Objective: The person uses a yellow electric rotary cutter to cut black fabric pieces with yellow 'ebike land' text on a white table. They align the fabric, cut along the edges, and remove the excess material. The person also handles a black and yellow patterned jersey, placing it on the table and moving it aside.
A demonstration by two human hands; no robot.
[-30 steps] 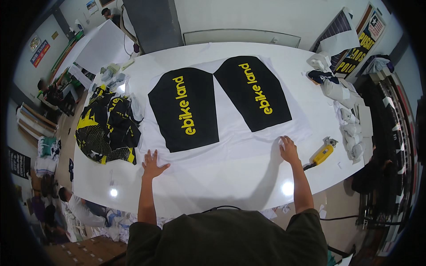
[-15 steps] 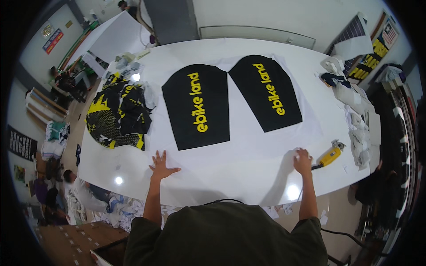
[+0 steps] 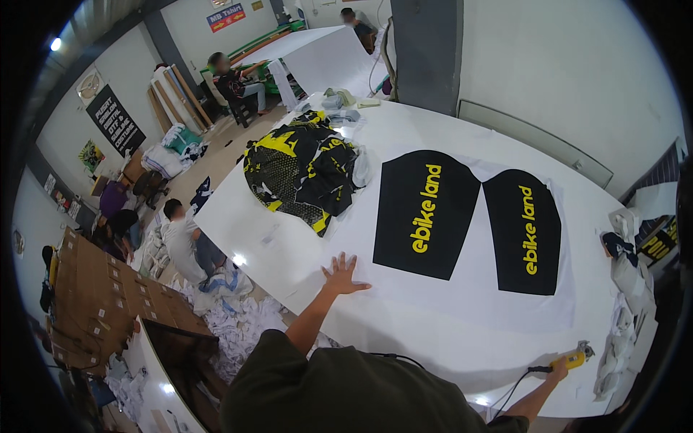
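Note:
My left hand (image 3: 342,277) lies flat with its fingers spread, at the near left edge of a thin white fabric sheet (image 3: 404,303) on the table. Far to the right, my right hand (image 3: 558,371) is closed round the rear of a yellow electric rotary cutter (image 3: 574,360) with a metal head and a black cord (image 3: 516,386). Two black sleeve-shaped panels with yellow lettering, a left panel (image 3: 397,216) and a right panel (image 3: 509,238), rest on the white sheet. Beyond my left hand sits a heap of black and yellow printed fabric (image 3: 289,173).
The white table (image 3: 253,216) carries folded white cloth bundles (image 3: 621,317) along its right edge. Fabric scraps (image 3: 242,321) cover the floor at left, near a crouching person (image 3: 184,245). A seated person (image 3: 234,83) works farther back. A grey pillar (image 3: 426,58) stands behind the table.
My right hand has moved onto the rotary cutter and taken hold of it. My left hand stays spread on the table. The view has turned toward the left.

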